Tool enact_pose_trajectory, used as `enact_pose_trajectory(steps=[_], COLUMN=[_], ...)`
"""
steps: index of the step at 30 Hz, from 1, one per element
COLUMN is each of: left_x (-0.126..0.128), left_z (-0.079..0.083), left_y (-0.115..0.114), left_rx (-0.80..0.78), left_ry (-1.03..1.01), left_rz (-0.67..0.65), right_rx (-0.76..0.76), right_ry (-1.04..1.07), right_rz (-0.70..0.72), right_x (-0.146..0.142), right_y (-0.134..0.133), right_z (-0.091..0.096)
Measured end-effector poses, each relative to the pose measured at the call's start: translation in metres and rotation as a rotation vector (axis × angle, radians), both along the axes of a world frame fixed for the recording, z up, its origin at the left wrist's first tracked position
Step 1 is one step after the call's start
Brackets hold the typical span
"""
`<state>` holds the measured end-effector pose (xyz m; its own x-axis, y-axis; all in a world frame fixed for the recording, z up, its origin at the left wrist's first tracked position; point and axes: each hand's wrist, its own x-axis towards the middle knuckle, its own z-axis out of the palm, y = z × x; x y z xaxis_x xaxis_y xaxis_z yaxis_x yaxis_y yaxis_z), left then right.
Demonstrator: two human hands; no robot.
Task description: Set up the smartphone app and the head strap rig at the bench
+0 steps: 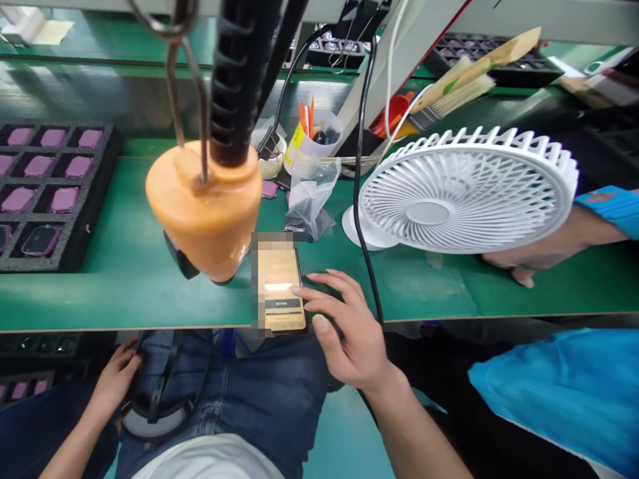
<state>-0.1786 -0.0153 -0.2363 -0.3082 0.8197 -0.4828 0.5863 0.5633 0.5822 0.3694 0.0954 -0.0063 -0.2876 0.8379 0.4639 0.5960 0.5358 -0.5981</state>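
Bright, diffuse light fills the scene, leaving a pale sheen on the green surface (144, 299) and whitish streaks on the metal panel (150, 100) behind. A white bar of glare crosses the lit phone (284, 266), whose top and left side are pixelated. Wide-angle distortion stretches the fan (469, 196); the far background looks soft.

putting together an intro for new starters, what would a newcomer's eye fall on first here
Probably the big orange corded tool, hanging from a metal wire hook left of centre, and the white desk fan on the right of the green bench. Next might come the lit phone at the bench's front edge, with the right hand beside it, fingers spread.
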Motion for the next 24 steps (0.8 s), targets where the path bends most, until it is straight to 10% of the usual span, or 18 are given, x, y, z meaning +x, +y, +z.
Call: enact_pose_trajectory(steps=[24], left_x=[-0.0003], left_z=[-0.0029], left_y=[-0.0003], left_rx=[0.013], left_ry=[-0.009], left_rz=[-0.01], right_rx=[-0.065], right_ry=[-0.105], right_rz=[-0.076], right_x=[-0.006], right_y=[0.0067], right_z=[0.0008])
